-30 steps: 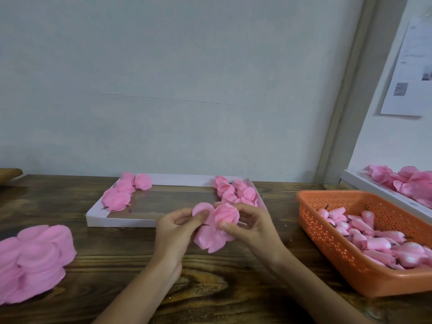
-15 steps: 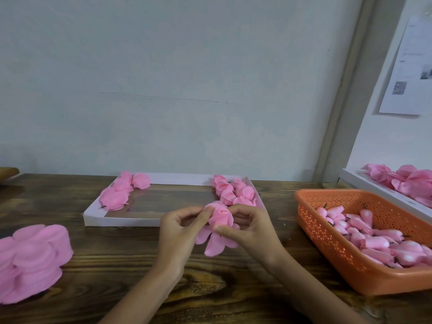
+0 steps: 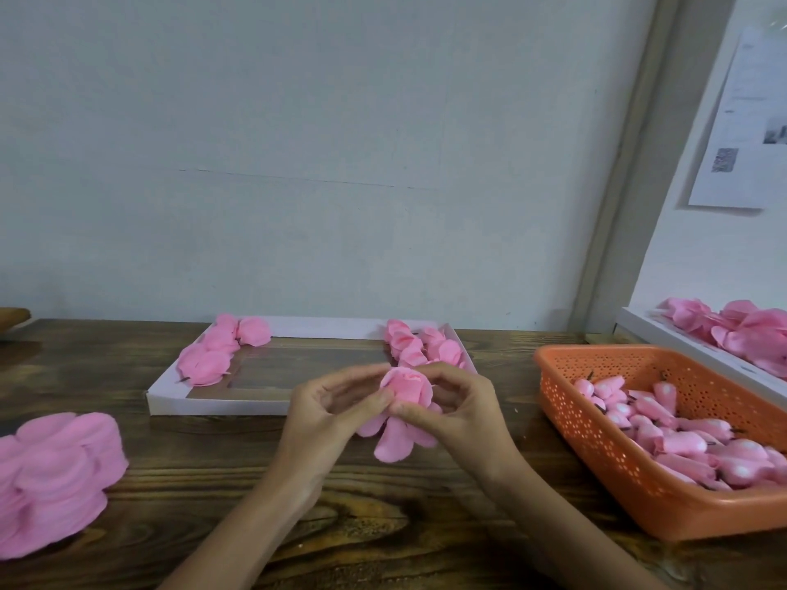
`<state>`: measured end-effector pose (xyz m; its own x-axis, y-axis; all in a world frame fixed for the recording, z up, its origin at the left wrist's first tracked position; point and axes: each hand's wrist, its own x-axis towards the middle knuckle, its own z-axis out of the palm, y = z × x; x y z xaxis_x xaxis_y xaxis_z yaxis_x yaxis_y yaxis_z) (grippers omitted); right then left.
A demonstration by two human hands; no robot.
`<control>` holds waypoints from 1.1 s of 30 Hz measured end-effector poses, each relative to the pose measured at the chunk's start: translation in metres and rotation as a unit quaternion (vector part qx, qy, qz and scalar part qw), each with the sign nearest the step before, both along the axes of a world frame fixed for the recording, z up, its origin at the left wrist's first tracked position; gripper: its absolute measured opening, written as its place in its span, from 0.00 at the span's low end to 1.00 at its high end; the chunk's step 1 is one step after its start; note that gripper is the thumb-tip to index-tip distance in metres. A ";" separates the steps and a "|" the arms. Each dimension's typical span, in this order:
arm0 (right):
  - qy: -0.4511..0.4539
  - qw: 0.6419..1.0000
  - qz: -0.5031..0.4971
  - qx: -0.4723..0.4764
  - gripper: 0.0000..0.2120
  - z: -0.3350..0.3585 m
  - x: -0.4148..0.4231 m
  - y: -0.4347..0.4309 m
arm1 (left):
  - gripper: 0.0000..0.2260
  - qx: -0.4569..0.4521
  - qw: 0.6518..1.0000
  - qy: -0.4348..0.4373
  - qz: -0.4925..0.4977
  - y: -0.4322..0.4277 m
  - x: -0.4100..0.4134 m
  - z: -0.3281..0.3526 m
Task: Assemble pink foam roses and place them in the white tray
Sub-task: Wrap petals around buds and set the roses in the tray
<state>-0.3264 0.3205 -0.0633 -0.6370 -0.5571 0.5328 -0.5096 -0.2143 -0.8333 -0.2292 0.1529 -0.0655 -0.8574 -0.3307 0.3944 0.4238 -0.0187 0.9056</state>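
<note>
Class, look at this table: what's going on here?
A person is working a pink foam rose between both hands: the left hand and the right hand pinch its petals above the table. The white tray behind holds pink foam flowers at both ends. An orange basket of buds sits right, a petal stack left.

Left grip (image 3: 334, 413), right grip (image 3: 462, 413) pinching; fingers curled

The petal stack (image 3: 55, 474) runs off the left edge, the orange basket (image 3: 596, 453) off the right.
</note>
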 end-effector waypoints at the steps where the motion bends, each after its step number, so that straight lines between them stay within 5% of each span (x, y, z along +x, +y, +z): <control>1: -0.014 1.000 -0.003 -0.013 0.15 0.000 -0.001 0.000 | 0.18 0.011 1.000 -0.016 -0.009 -0.002 -0.001 -0.001; 4: -0.059 0.998 -0.007 -0.038 0.14 0.001 -0.007 0.002 | 0.18 0.016 0.996 -0.083 -0.023 -0.006 -0.004 -0.008; 10: -0.054 0.997 0.047 -0.017 0.14 0.000 -0.007 0.004 | 0.16 0.165 0.979 -0.117 0.035 -0.005 -0.006 -0.013; 25: -0.031 0.998 0.054 -0.001 0.14 0.002 0.001 -0.001 | 0.08 0.041 0.997 -0.001 0.070 0.012 0.001 -0.007; 33: -0.069 0.997 0.036 -0.003 0.15 0.000 0.001 -0.001 | 0.08 0.010 1.000 0.002 -0.004 0.003 0.002 -0.003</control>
